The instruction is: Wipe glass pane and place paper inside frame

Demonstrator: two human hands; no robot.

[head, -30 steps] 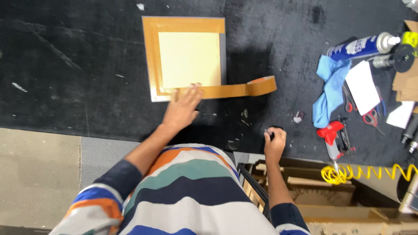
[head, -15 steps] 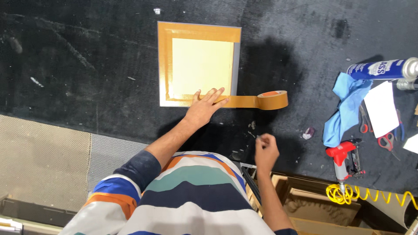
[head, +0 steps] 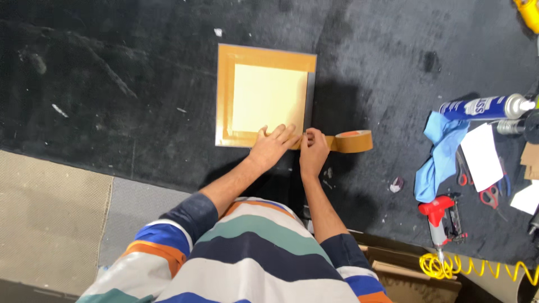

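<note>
Head view: left hand [head: 273, 147] presses flat on the taped square panel [head: 264, 96]; right hand [head: 313, 151] pinches the tape strip, brown tape roll [head: 352, 141] just right.

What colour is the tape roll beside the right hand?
Brown tape roll, seen best in the head view.

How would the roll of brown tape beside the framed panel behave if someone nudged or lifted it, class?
The roll of brown tape looks like a thin hollow ring, so probably light. It seems to stand on its edge, so a nudge could roll it. Its strip runs to the square panel, under the left hand and right hand, which would likely tether it.
</note>
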